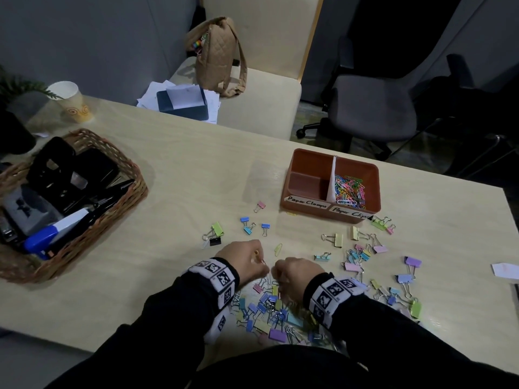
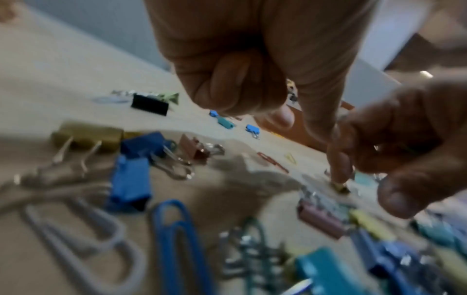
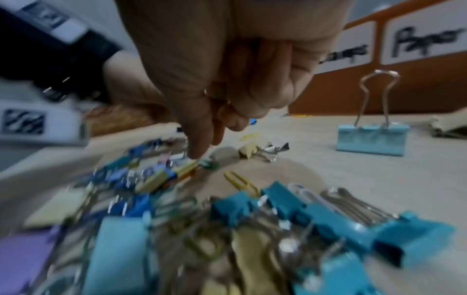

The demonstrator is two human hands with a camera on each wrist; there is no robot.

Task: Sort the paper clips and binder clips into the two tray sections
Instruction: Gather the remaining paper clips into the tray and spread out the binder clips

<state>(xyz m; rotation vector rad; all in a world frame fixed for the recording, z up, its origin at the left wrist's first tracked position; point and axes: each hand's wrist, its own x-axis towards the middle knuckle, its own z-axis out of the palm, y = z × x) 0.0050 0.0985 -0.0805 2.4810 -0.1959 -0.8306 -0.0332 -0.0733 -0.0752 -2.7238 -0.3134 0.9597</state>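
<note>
two curled hands — left hand (image 1: 243, 258) pinching small clips, right hand's (image 1: 299, 272) hold unclear — yellow paper clip (image 1: 278, 249) lengthwise toward tray (image 1: 309, 155)

"Paper Clamps", "Paper Clips" labels on tray (image 1: 331, 211)

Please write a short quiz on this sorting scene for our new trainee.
1. True or false: the tray section labelled "Paper Clamps" already holds binder clips.
2. Which section holds the paper clips: A left, B right?
3. Fill in: a lone yellow paper clip lies just beyond the two ____.

Key: 1 false, that section is empty. 2 B. 3 hands, the left hand and right hand, both over the binder clips.
</note>
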